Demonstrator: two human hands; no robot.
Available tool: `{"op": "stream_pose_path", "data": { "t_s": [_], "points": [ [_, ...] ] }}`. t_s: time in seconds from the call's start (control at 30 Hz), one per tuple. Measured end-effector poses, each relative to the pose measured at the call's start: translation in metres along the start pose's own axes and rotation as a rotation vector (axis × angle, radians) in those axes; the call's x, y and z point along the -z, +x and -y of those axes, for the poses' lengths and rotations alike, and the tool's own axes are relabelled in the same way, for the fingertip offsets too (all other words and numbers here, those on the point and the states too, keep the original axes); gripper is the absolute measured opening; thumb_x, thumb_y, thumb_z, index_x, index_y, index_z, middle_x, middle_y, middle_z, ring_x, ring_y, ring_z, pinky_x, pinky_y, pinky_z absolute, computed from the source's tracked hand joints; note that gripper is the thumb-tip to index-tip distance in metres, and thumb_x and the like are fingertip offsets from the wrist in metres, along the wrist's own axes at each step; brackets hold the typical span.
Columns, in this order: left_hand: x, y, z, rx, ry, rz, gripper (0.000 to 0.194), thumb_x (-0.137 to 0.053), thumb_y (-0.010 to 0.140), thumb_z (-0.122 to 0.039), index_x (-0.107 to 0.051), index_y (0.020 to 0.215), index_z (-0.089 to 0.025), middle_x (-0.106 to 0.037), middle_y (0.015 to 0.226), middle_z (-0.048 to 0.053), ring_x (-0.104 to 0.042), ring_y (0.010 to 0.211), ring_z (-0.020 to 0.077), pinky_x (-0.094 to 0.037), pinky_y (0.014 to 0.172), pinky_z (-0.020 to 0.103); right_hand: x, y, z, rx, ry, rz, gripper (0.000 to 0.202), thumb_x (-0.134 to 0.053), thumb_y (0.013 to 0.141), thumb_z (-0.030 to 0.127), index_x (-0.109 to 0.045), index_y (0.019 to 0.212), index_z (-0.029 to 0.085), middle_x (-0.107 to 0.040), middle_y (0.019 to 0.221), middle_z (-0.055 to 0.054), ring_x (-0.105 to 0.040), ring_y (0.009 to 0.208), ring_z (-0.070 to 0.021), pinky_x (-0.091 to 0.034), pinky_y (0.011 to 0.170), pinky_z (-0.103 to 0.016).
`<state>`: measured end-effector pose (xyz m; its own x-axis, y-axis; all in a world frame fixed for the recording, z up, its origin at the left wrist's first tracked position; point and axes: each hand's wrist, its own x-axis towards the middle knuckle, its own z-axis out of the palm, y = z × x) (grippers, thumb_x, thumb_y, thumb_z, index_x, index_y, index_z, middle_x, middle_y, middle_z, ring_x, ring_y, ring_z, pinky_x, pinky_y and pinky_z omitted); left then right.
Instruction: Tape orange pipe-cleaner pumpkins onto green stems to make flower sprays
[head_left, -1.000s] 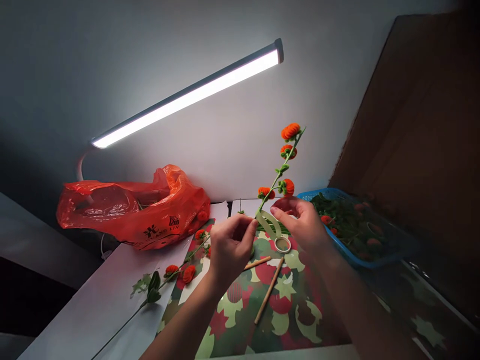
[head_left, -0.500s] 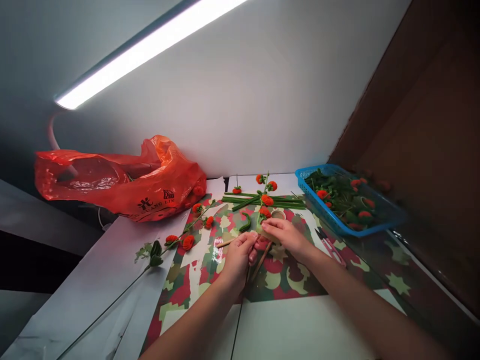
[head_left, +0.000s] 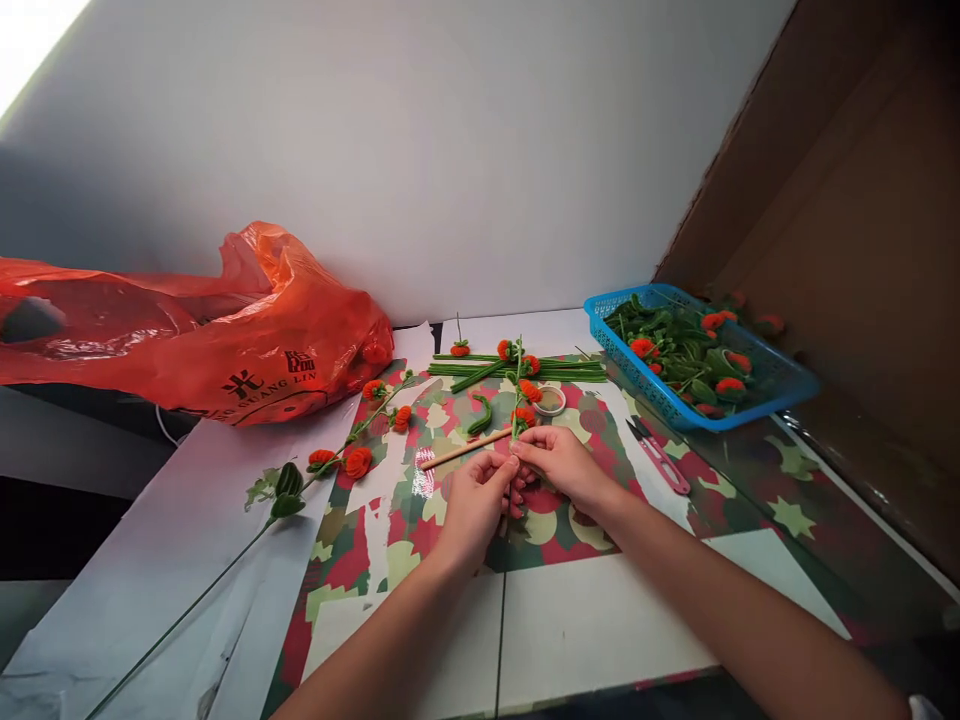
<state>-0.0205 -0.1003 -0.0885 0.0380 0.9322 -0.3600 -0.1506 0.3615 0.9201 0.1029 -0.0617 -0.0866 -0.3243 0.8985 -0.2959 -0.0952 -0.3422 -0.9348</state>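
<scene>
Two hands hold an orange-flowered stem over a patterned sheet.

From the left, a red plastic bag [head_left: 300,340] sits behind a long stem with orange flowers and leaves [head_left: 271,522] that lies partly on white paper, partly on the patterned sheet [head_left: 405,545]. Behind the hands are a wooden stick [head_left: 457,453], a curled green piece [head_left: 480,415] and a row of green stems [head_left: 450,369]. The left hand [head_left: 480,495] is nearly closed, thumb and fingers pinching the flowered stem [head_left: 517,400] near its lower end; the right hand [head_left: 559,462] is partly curled, its fingertips meeting the left's at the same spot. The flowers point away from the person. A roll of tape [head_left: 551,401] lies just beyond, then pink-handled snips [head_left: 664,463] and a blue basket [head_left: 720,418] of leaves and orange flowers.
</scene>
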Motion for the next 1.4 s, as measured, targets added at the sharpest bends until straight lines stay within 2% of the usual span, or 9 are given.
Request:
{"op": "stream_pose_path", "data": {
  "t_s": [0.13, 0.23, 0.3, 0.47, 0.67, 0.93, 1.1, 1.27, 1.4],
  "points": [
    [0.017, 0.003, -0.011, -0.022, 0.348, 0.212, 0.027, -0.058, 0.074, -0.041, -0.063, 0.073, -0.015, -0.055, 0.056, -0.001, -0.048, 0.045, 0.0088, -0.037, 0.041, 0.019, 0.006, 0.002, 0.003, -0.062, -0.158, 0.038, 0.018, -0.062, 0.070, 0.027, -0.055, 0.059, 0.014, -0.053, 0.046, 0.003, -0.049, 0.043, -0.0070, -0.039, 0.043, -0.018],
    [0.023, 0.009, -0.020, -0.112, 0.481, 0.127, 0.030, -0.058, 0.074, -0.042, -0.061, 0.063, -0.014, -0.054, 0.052, -0.001, -0.046, 0.045, 0.0089, -0.034, 0.041, 0.019, 0.007, 0.004, 0.003, -0.081, -0.201, 0.060, 0.016, -0.061, 0.070, 0.026, -0.055, 0.060, 0.015, -0.051, 0.046, 0.004, -0.048, 0.042, -0.0069, -0.040, 0.044, -0.019],
    [0.022, 0.015, -0.024, -0.134, 0.444, 0.059, 0.026, -0.060, 0.073, -0.041, -0.062, 0.069, -0.015, -0.053, 0.052, -0.002, -0.045, 0.045, 0.0086, -0.033, 0.041, 0.019, 0.008, 0.004, 0.001, -0.078, -0.207, 0.071, 0.014, -0.060, 0.071, 0.025, -0.057, 0.062, 0.015, -0.051, 0.047, 0.004, -0.048, 0.043, -0.0067, -0.041, 0.045, -0.019],
    [0.016, 0.029, -0.023, -0.074, 0.234, 0.252, 0.026, -0.062, 0.072, -0.038, -0.058, 0.060, -0.016, -0.043, 0.052, -0.005, -0.036, 0.047, 0.0062, -0.027, 0.043, 0.019, 0.012, -0.001, 0.000, -0.003, -0.233, 0.108, 0.013, -0.059, 0.074, 0.026, -0.064, 0.076, 0.015, -0.054, 0.055, 0.003, -0.051, 0.048, -0.0079, -0.042, 0.046, -0.019],
    [0.018, 0.035, -0.015, -0.058, 0.074, 0.215, 0.032, -0.063, 0.072, -0.038, -0.053, 0.053, -0.015, -0.040, 0.056, -0.003, -0.036, 0.054, 0.0086, -0.032, 0.050, 0.022, 0.008, -0.011, 0.004, -0.023, -0.277, -0.001, 0.020, -0.059, 0.076, 0.034, -0.067, 0.079, 0.016, -0.055, 0.055, 0.001, -0.052, 0.049, -0.0111, -0.042, 0.044, -0.022],
    [0.025, 0.035, -0.013, 0.030, 0.091, 0.196, 0.035, -0.063, 0.072, -0.041, -0.050, 0.051, -0.016, -0.040, 0.049, -0.004, -0.034, 0.048, 0.0076, -0.026, 0.046, 0.022, 0.004, -0.031, 0.013, 0.510, -0.676, -0.256, 0.009, -0.058, 0.077, 0.018, -0.066, 0.072, 0.020, -0.066, 0.073, -0.003, -0.060, 0.069, -0.0171, -0.048, 0.063, -0.028],
    [0.023, 0.033, -0.013, 0.042, 0.110, 0.162, 0.038, -0.062, 0.071, -0.044, -0.046, 0.049, -0.017, -0.037, 0.046, -0.004, -0.030, 0.044, 0.0070, -0.022, 0.042, 0.022, 0.010, -0.031, 0.015, 0.429, -0.659, -0.323, 0.007, -0.060, 0.077, 0.021, -0.063, 0.083, 0.022, -0.066, 0.078, -0.003, -0.060, 0.067, -0.0169, -0.048, 0.061, -0.028],
    [0.021, 0.032, -0.016, 0.033, 0.113, 0.130, 0.039, -0.063, 0.071, -0.043, -0.045, 0.049, -0.017, -0.035, 0.045, -0.005, -0.027, 0.042, 0.0064, -0.019, 0.040, 0.022, 0.012, -0.030, 0.016, 0.664, -0.894, -0.320, 0.010, -0.056, 0.078, 0.018, -0.064, 0.083, 0.022, -0.062, 0.086, -0.005, -0.056, 0.083, -0.0202, -0.043, 0.075, -0.035],
    [0.020, 0.031, -0.017, 0.032, 0.122, 0.139, 0.038, -0.064, 0.071, -0.042, -0.046, 0.048, -0.017, -0.035, 0.044, -0.005, -0.027, 0.041, 0.0059, -0.018, 0.040, 0.022, 0.001, -0.030, 0.009, 0.614, -1.073, -0.286, 0.007, -0.064, 0.074, 0.026, -0.061, 0.076, 0.020, -0.063, 0.081, -0.003, -0.053, 0.081, -0.0207, -0.035, 0.076, -0.037]
  ]
}}
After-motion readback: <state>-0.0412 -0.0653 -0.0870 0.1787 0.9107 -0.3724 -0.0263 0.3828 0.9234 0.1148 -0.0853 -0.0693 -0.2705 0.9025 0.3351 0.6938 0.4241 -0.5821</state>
